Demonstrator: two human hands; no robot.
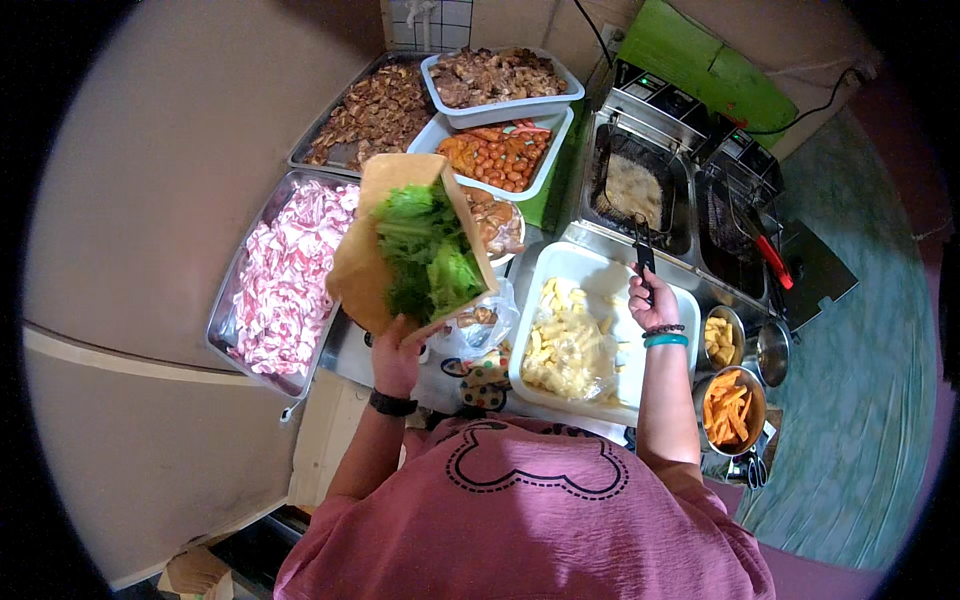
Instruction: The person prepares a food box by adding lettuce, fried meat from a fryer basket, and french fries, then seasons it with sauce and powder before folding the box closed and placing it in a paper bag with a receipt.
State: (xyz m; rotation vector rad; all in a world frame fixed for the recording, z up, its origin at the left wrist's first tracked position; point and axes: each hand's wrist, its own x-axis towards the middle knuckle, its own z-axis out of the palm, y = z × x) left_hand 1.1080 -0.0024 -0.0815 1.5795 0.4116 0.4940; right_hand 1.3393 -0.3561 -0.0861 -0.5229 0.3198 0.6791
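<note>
My left hand (395, 360) grips the near edge of a brown paper food box (352, 274). Leafy lettuce (431, 259) lies inside the tilted box, which is held above the counter beside a metal tray of sliced raw meat (289, 277). With my right hand (652, 300) I hold the black handle of a fryer basket (637, 150). The basket sits in the left well of a double deep fryer (679, 259), where pale foam covers its middle; the food under it is hidden.
A white tub (529, 322) of cut pale food and a plastic bag stands before me. Right of it are metal bowls of orange fries (726, 409) and fried pieces (720, 341). Red-handled tongs (772, 259) lie over the right well. Behind stand tubs of meat (499, 79) and sausages (502, 161).
</note>
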